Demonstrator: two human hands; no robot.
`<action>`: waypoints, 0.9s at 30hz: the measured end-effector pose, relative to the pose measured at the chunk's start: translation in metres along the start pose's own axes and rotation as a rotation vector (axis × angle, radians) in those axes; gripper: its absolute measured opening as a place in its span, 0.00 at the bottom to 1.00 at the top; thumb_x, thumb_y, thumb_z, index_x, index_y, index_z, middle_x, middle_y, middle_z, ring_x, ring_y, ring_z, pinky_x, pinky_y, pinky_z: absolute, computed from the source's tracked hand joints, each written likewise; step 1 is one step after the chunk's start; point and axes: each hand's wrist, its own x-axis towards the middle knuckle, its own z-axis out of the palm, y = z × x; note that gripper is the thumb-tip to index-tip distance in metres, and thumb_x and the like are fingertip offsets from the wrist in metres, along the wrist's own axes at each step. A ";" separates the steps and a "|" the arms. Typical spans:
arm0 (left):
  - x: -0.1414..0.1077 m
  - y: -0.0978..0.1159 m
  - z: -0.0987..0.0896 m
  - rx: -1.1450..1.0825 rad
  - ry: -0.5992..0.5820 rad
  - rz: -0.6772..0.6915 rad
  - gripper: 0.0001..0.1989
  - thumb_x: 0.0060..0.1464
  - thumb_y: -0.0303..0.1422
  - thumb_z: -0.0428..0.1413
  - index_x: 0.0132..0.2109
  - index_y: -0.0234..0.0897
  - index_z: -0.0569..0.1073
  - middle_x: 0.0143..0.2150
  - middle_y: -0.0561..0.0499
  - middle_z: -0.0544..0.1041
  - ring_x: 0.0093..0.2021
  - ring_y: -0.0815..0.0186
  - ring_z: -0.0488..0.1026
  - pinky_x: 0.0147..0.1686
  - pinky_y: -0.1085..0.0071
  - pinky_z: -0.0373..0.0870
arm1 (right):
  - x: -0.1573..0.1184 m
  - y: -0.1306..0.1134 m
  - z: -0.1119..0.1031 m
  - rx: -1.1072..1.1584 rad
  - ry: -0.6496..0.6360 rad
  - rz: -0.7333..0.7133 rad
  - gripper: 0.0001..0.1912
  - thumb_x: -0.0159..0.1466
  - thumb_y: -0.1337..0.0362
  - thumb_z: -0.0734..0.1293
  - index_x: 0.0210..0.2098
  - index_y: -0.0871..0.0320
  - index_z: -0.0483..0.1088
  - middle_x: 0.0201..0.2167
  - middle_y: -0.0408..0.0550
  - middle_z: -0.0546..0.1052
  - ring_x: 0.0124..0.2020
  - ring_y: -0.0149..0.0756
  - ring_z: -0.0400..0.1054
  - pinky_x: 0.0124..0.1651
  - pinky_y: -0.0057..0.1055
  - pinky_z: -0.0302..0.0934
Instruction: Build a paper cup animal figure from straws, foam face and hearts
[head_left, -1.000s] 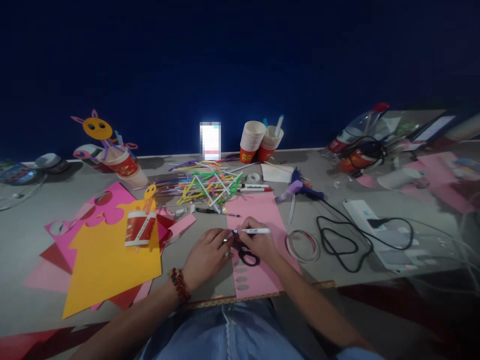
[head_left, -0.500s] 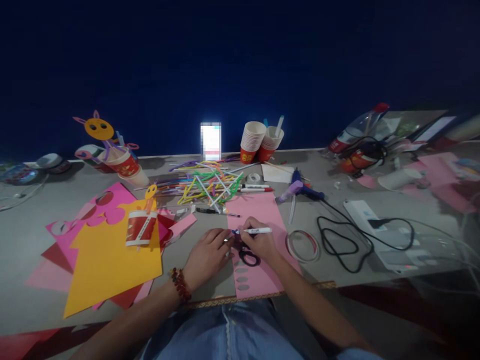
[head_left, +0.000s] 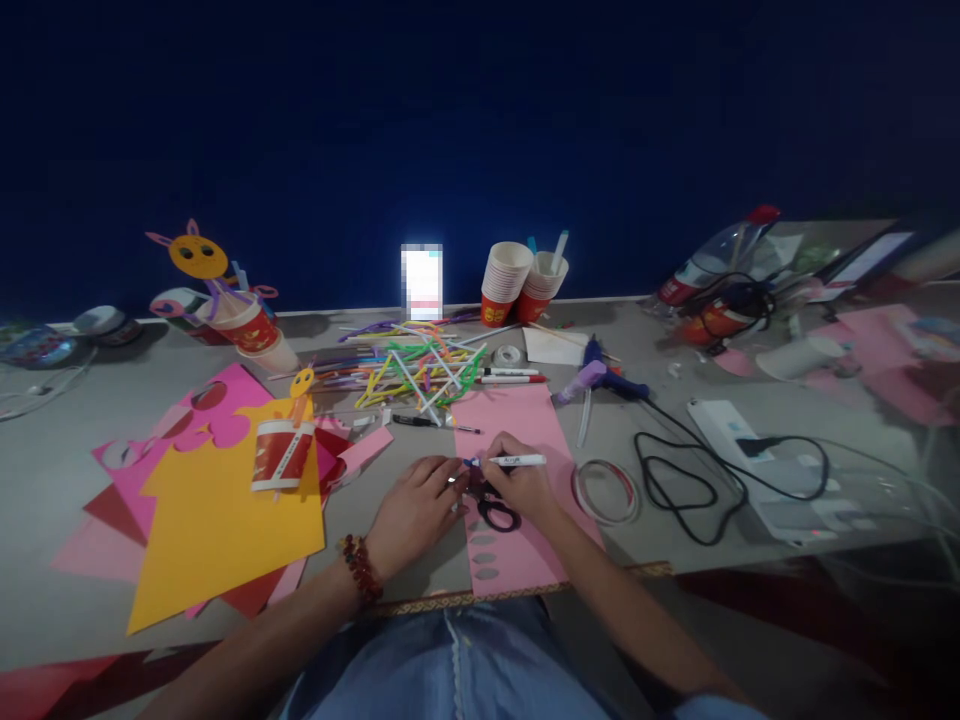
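- White marker [head_left: 523, 460]: qty 1, located above the pink sheet [head_left: 510, 410], at the R. hand [head_left: 519, 485]. Its long axis ran L.–R., approx. parallel w/ the near edge of the bench [head_left: 67, 440]; its tip pointed L., twd the L. hand [head_left: 420, 500].
- Relation: the R. hand was nearer, being in contact; the tip end lay at or just beside the L. fingertips. Whether it touched anything there couldn't be told.
- Hands: qty 2. R. pinched the white marker, pen-fashion. L. lay palm down, fingers bent, at the sheet's L. margin; whether it gripped a small item couldn't be told, the fingertips being partly obscured.
- Scissors [head_left: 501, 529]: qty 1, dark-handled, on the pink sheet, btwn the hands and on the wearer's side of the marker; blades n/v.
- Pink sheet: qty 1 under the R. hand, long axis running away fr. wearer; oval holes [head_left: 486, 558], 3 clear, poss. a 4th, nr its near L. corner.
- Tape ring [head_left: 631, 495]: just R. of the sheet; 1 or 2, overlap unclear.
- Loose pens [head_left: 517, 380]: 3 seen, beyond the hands.
- Glue gun [head_left: 622, 384]: qty 1, far R. of sheet.
- Paper-cup stacks [head_left: 499, 300]: 2, side by side, back of bench.
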 end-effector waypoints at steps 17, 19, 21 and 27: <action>0.000 -0.001 0.001 -0.009 0.000 -0.003 0.21 0.61 0.35 0.58 0.59 0.35 0.70 0.59 0.41 0.73 0.57 0.53 0.68 0.57 0.55 0.69 | 0.000 -0.002 -0.001 -0.010 0.008 -0.004 0.08 0.59 0.64 0.63 0.24 0.54 0.62 0.19 0.37 0.66 0.22 0.30 0.60 0.25 0.25 0.54; 0.000 -0.001 0.001 -0.015 0.003 -0.002 0.21 0.61 0.35 0.58 0.59 0.35 0.70 0.59 0.41 0.74 0.57 0.53 0.68 0.57 0.55 0.69 | 0.000 -0.003 -0.001 -0.013 0.007 -0.004 0.07 0.58 0.65 0.63 0.24 0.54 0.62 0.19 0.37 0.67 0.22 0.30 0.60 0.26 0.25 0.54; 0.000 -0.001 0.001 -0.014 0.002 0.002 0.21 0.60 0.35 0.58 0.59 0.35 0.70 0.59 0.42 0.74 0.57 0.53 0.68 0.57 0.55 0.69 | 0.000 -0.004 -0.001 -0.014 0.014 -0.003 0.06 0.58 0.65 0.63 0.25 0.53 0.62 0.19 0.37 0.67 0.22 0.31 0.60 0.26 0.25 0.55; 0.000 0.000 0.001 -0.028 0.014 -0.004 0.21 0.60 0.35 0.58 0.59 0.35 0.70 0.58 0.41 0.74 0.57 0.54 0.69 0.57 0.56 0.68 | 0.001 -0.003 -0.001 -0.015 0.023 -0.007 0.06 0.58 0.65 0.63 0.25 0.54 0.63 0.20 0.38 0.68 0.22 0.31 0.61 0.26 0.26 0.56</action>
